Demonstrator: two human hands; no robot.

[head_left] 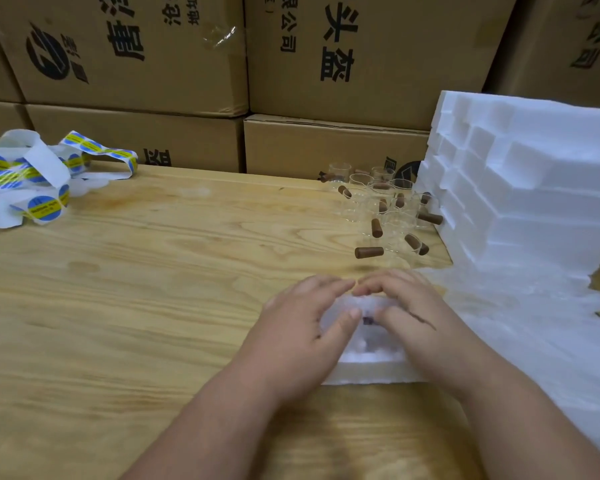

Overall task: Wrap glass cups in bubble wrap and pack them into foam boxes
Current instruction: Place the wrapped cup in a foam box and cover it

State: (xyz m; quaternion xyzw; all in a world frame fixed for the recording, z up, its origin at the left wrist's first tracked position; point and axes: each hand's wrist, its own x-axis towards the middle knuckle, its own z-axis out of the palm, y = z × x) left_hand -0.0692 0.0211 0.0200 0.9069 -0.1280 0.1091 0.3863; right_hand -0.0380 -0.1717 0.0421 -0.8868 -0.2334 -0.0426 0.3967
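Observation:
My left hand (302, 327) and my right hand (413, 313) rest side by side on a bubble-wrapped cup (364, 311), fingers curled over it and thumbs pressing its near side. The wrapped cup sits in an open white foam box (371, 370) lying on the wooden table (136, 271). A dark bit of the cup's handle shows between my thumbs. Several clear glass cups with brown wooden handles (383, 213) stand in a cluster beyond my hands. A sheet of bubble wrap (520, 317) lies to the right.
A tall stack of white foam boxes (520, 188) rises at the right. A tangle of sticker strips with blue and yellow labels (39, 174) lies at the far left. Cardboard cartons (187, 64) wall off the back of the table.

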